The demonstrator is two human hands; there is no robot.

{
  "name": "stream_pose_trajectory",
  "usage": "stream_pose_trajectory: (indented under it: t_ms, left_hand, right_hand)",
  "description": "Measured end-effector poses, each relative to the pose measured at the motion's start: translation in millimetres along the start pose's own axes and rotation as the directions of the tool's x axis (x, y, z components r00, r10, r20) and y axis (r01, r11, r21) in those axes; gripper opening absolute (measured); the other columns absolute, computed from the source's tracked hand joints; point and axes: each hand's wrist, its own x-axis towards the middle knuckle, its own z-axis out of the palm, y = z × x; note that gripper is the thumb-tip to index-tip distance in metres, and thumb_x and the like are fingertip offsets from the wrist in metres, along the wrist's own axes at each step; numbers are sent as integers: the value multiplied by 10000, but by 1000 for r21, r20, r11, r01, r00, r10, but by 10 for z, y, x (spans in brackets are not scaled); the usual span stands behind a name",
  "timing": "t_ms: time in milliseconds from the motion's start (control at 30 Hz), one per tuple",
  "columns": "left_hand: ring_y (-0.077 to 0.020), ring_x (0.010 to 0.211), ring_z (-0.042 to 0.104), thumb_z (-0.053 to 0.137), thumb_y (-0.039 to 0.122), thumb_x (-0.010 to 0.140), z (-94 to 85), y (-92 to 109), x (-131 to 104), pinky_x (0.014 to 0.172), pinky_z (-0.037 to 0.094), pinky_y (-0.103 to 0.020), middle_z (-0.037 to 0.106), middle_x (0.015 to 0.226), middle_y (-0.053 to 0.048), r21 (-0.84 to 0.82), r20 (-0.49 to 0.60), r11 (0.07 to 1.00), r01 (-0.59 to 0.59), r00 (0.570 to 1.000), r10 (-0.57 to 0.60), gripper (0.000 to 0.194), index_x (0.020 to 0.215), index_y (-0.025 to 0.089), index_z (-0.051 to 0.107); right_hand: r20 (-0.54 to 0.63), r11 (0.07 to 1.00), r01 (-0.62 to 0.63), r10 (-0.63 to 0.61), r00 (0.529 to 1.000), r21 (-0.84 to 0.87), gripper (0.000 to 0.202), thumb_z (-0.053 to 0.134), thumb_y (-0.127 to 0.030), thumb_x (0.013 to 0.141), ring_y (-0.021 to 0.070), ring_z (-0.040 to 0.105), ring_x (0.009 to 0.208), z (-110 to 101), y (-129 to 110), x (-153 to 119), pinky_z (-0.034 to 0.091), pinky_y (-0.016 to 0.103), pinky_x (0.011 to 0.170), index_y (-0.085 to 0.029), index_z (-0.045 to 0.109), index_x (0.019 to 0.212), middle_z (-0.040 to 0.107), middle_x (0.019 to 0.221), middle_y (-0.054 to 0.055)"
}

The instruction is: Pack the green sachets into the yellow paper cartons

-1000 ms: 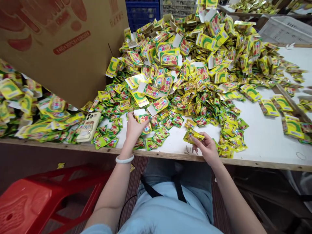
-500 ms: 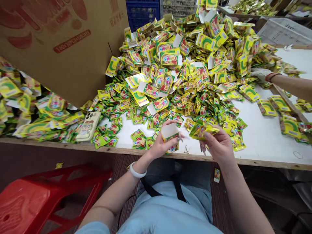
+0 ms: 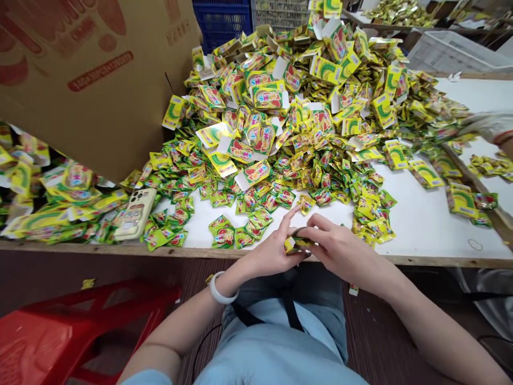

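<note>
Near the front edge of the table, my left hand [image 3: 276, 248] is wrapped round a small yellow-and-green candy box [image 3: 291, 245], index finger stretched out past it. The box lies tilted and is largely covered by fingers. My right hand [image 3: 334, 243] meets it from the right, its fingers closed on candy packets [image 3: 301, 232] at the end of the box. Only a narrow edge of these packets shows. Just beyond both hands, loose candy packets [image 3: 256, 222] lie on the white tabletop [image 3: 417, 224].
A big heap of boxes and packets [image 3: 272, 99] covers the table's middle. At the left stand a large cardboard carton [image 3: 100, 117] and a phone [image 3: 136, 214]. A co-worker's gloved hand [image 3: 487, 124] is at the right. A red stool [image 3: 40, 331] stands lower left.
My right hand has brought the packets left to the box, and the box has tipped over from its raised position. The co-worker's hand has moved right, toward the frame edge.
</note>
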Motion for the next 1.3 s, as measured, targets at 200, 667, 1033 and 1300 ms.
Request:
stream_pose_trajectory:
  t_ms: [200,667,1033,1300]
  left_hand:
    - [-217,896,685,698,172,796,7,-54,-24,886,523,-364,710,1113,-118,-39,87,999,-8,996,11,1020,1583,174,49]
    - [-350,1322,481,653,355,874,-156,-273,117,1134,354,-536,560,1349,-189,627,-203,779,19,969,139,520,1336,158,522]
    - [-191,622,616,564,290,899,-558,-694,-5,651,508,-302,681,749,-32,378,-540,890,253,842,-10,307,1164,192,682]
    - [-82,426,417,690,369,809,-609,-640,-5,432,440,-200,368,564,86,-157,-446,984,88,883,-150,383,1137,172,669]
  right_hand:
    - [-165,970,82,-45,985,229,197,513,-229,980,162,647,729,144,201,-182,523,260,632,-222,688,891,669,863,62]
    - [-654,797,-590,380,654,-126,257,650,-486,892,210,630,594,-434,943,-1181,464,330,539,-233,696,880,699,751,89]
    - [-119,817,-51,-21,993,-574,493,567,-362,947,379,480,1327,480,1226,266,412,515,1061,-97,555,1362,617,1350,203]
    - [-287,966,-140,73,955,-220,294,332,-244,1035,220,672,742,435,1108,291,524,344,743,-170,607,959,698,785,102]
